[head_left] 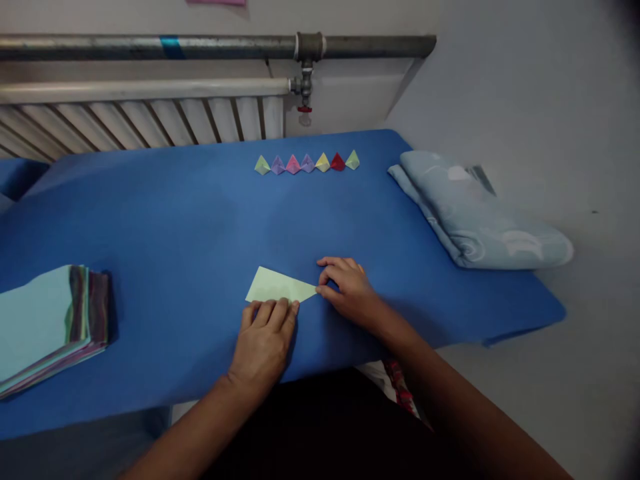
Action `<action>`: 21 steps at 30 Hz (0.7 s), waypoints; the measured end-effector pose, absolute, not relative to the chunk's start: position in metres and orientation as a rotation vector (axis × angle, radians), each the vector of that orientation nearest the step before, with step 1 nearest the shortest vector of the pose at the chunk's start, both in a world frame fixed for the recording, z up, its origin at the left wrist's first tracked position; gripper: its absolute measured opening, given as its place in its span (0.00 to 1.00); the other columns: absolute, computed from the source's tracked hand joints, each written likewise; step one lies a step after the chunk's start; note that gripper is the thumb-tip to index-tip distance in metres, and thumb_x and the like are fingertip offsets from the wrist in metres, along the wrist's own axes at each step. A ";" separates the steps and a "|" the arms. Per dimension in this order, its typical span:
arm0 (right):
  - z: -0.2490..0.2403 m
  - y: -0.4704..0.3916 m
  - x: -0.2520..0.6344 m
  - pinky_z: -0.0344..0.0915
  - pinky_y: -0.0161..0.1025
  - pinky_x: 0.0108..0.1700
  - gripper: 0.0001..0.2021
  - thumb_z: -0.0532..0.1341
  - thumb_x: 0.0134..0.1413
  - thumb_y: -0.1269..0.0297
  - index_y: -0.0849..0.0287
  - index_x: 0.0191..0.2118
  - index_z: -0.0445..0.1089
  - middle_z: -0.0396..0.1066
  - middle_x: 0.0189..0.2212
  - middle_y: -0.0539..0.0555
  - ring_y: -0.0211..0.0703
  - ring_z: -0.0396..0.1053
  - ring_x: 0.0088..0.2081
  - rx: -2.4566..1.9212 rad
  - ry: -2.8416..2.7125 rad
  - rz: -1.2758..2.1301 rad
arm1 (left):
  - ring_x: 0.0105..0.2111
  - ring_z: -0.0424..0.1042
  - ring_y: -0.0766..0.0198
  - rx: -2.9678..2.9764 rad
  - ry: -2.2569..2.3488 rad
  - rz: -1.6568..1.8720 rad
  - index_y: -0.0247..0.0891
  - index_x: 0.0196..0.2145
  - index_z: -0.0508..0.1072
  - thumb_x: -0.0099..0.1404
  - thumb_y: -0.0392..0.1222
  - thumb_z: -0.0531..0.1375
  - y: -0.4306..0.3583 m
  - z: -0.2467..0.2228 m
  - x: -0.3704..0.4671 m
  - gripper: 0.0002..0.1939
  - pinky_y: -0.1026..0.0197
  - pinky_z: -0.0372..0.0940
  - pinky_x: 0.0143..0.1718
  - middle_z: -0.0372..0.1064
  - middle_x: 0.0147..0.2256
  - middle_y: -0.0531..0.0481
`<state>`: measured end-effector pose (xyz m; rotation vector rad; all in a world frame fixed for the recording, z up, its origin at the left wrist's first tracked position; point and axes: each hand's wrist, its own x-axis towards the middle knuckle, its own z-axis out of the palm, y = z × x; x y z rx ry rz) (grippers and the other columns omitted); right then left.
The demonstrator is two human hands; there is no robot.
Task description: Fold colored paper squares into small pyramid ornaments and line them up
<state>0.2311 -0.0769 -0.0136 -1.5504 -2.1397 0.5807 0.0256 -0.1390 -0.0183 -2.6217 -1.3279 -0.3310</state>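
Note:
A pale green sheet of paper, folded to a kite-like shape with its narrow tip to the right, lies on the blue bed surface before me. My left hand rests on the paper's lower edge, its fingers stretched side by side and pressing down. At the narrow tip, my right hand pinches the paper between thumb and index finger, the other fingers loosely curled. The folds under the left fingertips are hidden.
Farther back lies a row of small folded paper pieces in several colours. A stack of coloured paper sits at left, a folded light-blue blanket at right. Behind the bed are a radiator and a metal pipe.

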 end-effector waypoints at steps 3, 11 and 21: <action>-0.003 -0.077 0.225 0.55 0.45 0.48 0.04 0.58 0.53 0.70 0.58 0.33 0.69 0.70 0.45 0.56 0.49 0.63 0.46 -1.612 -2.249 0.581 | 0.46 0.66 0.52 -2.579 -1.374 -0.351 0.31 0.52 0.70 0.63 0.26 0.50 -0.151 -0.020 0.014 0.22 0.50 0.58 0.46 0.72 0.47 0.41; 0.015 -0.076 0.204 0.57 0.40 0.41 0.12 0.55 0.57 0.67 0.64 0.44 0.69 0.71 0.40 0.61 0.48 0.66 0.40 -1.772 -2.498 0.484 | 0.45 0.67 0.50 -2.504 -1.454 -0.457 0.31 0.52 0.70 0.62 0.25 0.51 -0.159 -0.030 0.011 0.21 0.50 0.58 0.45 0.71 0.47 0.38; 0.018 -0.076 0.208 0.52 0.36 0.34 0.02 0.58 0.49 0.70 0.60 0.27 0.66 0.69 0.30 0.53 0.39 0.63 0.32 -1.750 -2.400 0.730 | 0.44 0.66 0.51 -2.489 -1.518 -0.636 0.32 0.49 0.71 0.65 0.27 0.51 -0.160 -0.037 0.009 0.17 0.50 0.59 0.44 0.71 0.45 0.39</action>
